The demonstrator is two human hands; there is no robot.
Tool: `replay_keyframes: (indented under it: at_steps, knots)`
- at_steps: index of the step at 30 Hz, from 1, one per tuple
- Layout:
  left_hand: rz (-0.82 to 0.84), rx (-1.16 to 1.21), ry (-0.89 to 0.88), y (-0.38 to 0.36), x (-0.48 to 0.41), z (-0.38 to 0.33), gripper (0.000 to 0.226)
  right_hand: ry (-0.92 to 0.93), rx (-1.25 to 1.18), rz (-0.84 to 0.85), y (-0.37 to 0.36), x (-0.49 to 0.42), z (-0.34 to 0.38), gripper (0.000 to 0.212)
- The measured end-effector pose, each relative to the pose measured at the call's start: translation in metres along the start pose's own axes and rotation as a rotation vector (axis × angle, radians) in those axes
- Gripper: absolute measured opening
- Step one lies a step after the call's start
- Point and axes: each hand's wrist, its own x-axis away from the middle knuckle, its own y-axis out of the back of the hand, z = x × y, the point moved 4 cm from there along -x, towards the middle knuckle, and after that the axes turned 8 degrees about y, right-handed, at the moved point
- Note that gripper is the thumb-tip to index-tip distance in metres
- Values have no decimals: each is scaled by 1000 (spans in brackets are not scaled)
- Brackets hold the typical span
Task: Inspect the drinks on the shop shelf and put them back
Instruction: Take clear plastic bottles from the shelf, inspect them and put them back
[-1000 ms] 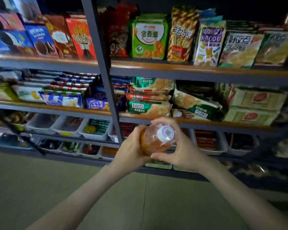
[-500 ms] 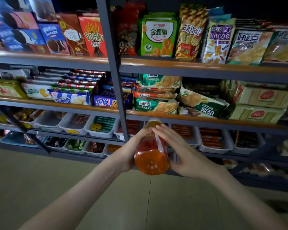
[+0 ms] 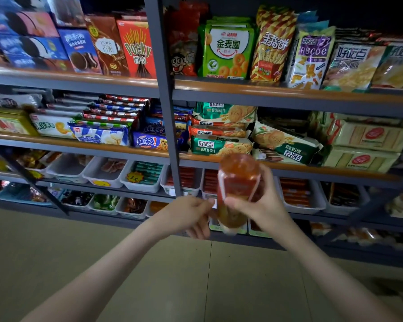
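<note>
Drink bottle point(image 3: 238, 184) with orange liquid and a red label sits in our right hand point(image 3: 263, 205), held in the air in front of the shelving. We see the fingers wrapped around its far side and the thumb point(image 3: 234, 202) pressed across the near side below the label. The bottle stands nearly on end, leaning a little, its rounded end uppermost above the hand; the lower end is blurred.

Our left hand point(image 3: 189, 214) is just left of the right hand, level with the bottle's lower half, its fingers curled. We cannot tell whether it touches or holds the bottle.

Directly behind and above the 2 hands runs the orange-edged shelf point(image 3: 312, 170). Green biscuit packs point(image 3: 219, 145) lie on it just above the bottle's top.

Behind and to the left of the left hand, white trays point(image 3: 142, 184) of small packets stand in a row on a lower level. A grey upright post point(image 3: 170, 135) rises just above the left hand.

Further up and to the left stands a red Pocky box point(image 3: 137, 49), and high above the right hand a green bag of ring snacks point(image 3: 227, 47). Below both forearms is the pale tiled floor point(image 3: 56, 252).
</note>
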Motion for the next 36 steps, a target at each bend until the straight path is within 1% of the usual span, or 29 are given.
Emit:
replay_keyframes:
  at_steps: [1,2,3,4,6,7,8,9,11,12,13,14,16,17,18,19,20,23,25,26,27,28,30,32,34,36]
  knots:
    - [-143,-170,-135,5,-1,-1,33,-58,-105,-58,3,-2,-2,87]
    - [-292,-367,-280,8,-1,-3,35,-124,-200,-108,5,-4,-5,87]
    - [-423,-524,-416,8,0,-5,52,-189,-281,-146,6,-6,-9,86]
    - [-507,-631,-559,5,1,-6,72,-268,-354,-174,7,-7,-13,86]
    - [-586,-778,-791,-4,1,-7,101,-406,-505,-160,4,-7,-23,90]
    - [-594,-821,-848,-8,1,-9,110,-455,-573,-129,3,-7,-26,91]
    - [-597,-825,-891,-10,0,-12,113,-491,-620,-86,0,-7,-25,89]
    - [-590,-792,-928,-10,-1,-16,110,-502,-649,-34,-3,-7,-24,80]
    - [-557,-744,-1000,-7,-1,-26,90,-515,-650,29,-7,-8,-20,57]
    - [-559,-757,-1038,-7,-1,-31,83,-533,-650,49,-9,-8,-15,49]
    - [-568,-761,-1059,-8,-1,-34,80,-551,-673,59,-9,-9,-15,46]
    - [-577,-732,-1054,-9,0,-36,80,-578,-711,59,-7,-10,-13,44]
    - [-574,-588,-982,-8,3,-39,81,-599,-713,97,-6,-12,-6,38]
    - [-560,-491,-907,-5,4,-41,78,-587,-608,116,-4,-14,-13,24]
    - [-525,-368,-800,-1,5,-43,73,-558,-457,107,1,-13,-15,16]
    - [-478,-240,-677,5,6,-45,65,-517,-318,86,8,-11,-16,26]
    - [-436,-126,-568,9,7,-48,59,-473,-227,87,11,-11,-11,31]
    - [-370,87,-293,17,-3,-43,60,-314,-238,124,16,-22,3,45]
    - [-309,167,-156,14,-7,-40,67,-268,-158,210,16,-23,10,63]
    - [-306,151,-122,12,-6,-41,71,-266,-118,253,12,-22,13,67]
    - [-334,83,-99,11,-4,-44,73,-277,-110,274,7,-22,12,68]
    - [-379,-15,-90,11,-2,-49,68,-284,-119,266,2,-21,13,69]
    - [-489,-207,-105,10,2,-59,54,-266,-136,173,-2,-24,11,83]
    - [-544,-291,-136,8,4,-67,49,-192,-160,80,2,-27,13,93]
    - [-541,-302,-189,9,5,-71,54,-97,-206,48,11,-30,16,98]
    - [-435,-239,-268,12,6,-75,61,-63,-321,29,23,-33,21,97]
